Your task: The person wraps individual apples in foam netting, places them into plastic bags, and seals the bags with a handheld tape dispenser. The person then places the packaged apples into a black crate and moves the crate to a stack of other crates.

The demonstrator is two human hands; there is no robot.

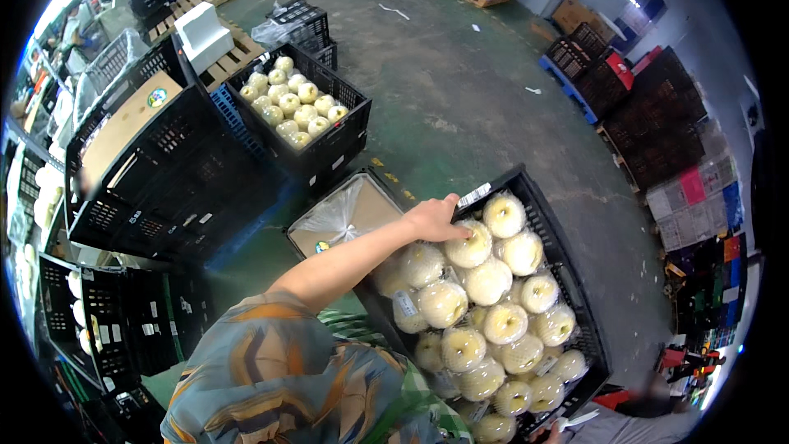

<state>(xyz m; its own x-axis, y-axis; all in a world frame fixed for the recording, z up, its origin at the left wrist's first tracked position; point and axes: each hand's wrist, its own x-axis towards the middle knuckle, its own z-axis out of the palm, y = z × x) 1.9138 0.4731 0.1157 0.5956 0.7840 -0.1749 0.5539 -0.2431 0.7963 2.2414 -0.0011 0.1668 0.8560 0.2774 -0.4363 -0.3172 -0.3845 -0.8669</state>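
Note:
A black plastic crate [575, 296] stands before me at the right, filled with pale yellow round pears [488, 281] in clear wrap and white foam nets. My left hand [438, 219] grips over the crate's far-left rim, beside a white label. Its fingertips reach inward against one of the wrapped pears, and the rim under the palm is hidden. My right hand is not in view. Left of this crate, partly behind my forearm, sits a cardboard box [374, 201] with clear plastic film on top.
Another black crate of wrapped pears [288, 103] stands ahead to the left, by tall stacked black crates [173, 173]. A white foam box [202, 35] rests on a wooden pallet. Several crate stacks [649, 107] line the right wall. A co-worker's hand [555, 432] shows at the lower right.

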